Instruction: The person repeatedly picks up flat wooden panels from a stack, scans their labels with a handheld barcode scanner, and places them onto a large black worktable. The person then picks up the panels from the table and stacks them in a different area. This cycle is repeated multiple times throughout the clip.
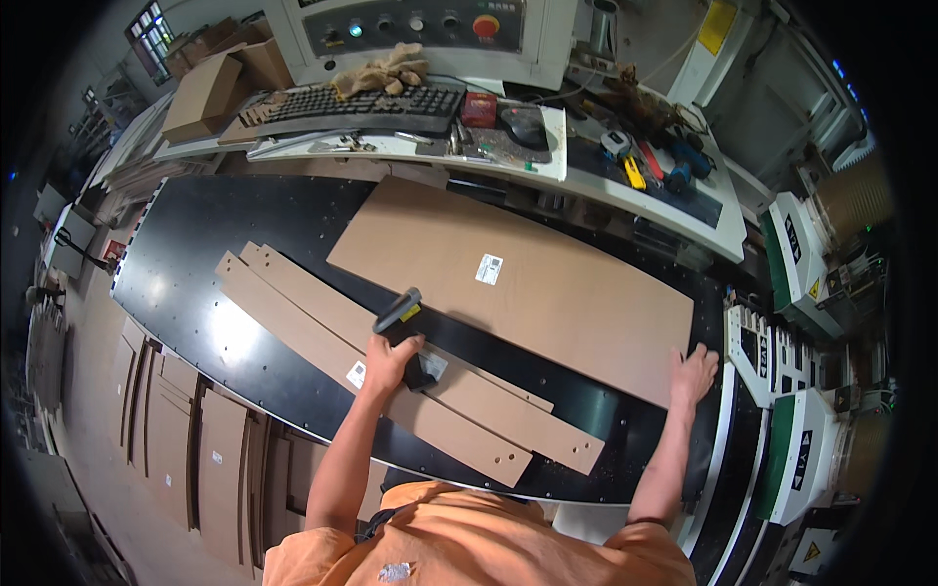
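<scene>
My left hand is closed around the grip of a dark handheld barcode scanner with a yellow label. The scanner is over several long, narrow brown boards with holes near their ends and white labels. Beyond them a wide brown panel lies on the black tabletop, a white label near its middle. At the panel's right end, my right hand rests by the near corner, thumb apart from the fingers. Some of its fingertips reach past the panel's edge, and it holds nothing I can make out.
Behind the table, a shelf carries a keyboard, gloves, a mouse and a red box. A tape measure lies farther right. White-green machine heads border the right side. More boards stand below left.
</scene>
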Demonstrator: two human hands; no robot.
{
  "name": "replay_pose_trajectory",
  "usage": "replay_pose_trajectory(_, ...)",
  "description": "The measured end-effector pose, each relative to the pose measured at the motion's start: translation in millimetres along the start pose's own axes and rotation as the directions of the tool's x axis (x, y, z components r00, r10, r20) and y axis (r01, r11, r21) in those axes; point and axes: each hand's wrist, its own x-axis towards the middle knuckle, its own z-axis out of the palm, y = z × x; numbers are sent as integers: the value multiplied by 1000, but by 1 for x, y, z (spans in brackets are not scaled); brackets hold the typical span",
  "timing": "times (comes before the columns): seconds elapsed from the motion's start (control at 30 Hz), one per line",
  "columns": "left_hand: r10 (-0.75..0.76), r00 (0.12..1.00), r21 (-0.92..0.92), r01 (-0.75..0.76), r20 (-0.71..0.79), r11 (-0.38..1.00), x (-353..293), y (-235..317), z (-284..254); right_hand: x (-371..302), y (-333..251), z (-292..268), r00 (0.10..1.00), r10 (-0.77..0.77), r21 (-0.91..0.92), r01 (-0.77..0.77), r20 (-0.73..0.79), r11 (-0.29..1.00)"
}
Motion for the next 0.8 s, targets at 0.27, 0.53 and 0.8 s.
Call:
replay_pose_trajectory(0.27,-15,999,119,19,-31,993,-1,-8,-41,-98,-197,20,573,-813,589,623,105,515)
replay_pose_trajectory(0.53,-1,995,137,14,-97,991,-4,-26,-97,-119,-224,37,553,-827,548,725,-102,417)
replay_pose_trajectory(0.8,-18,994,81,27,-107,996,-4,-38,-117,-103,-196,44,712,-693,464,655,-114,597)
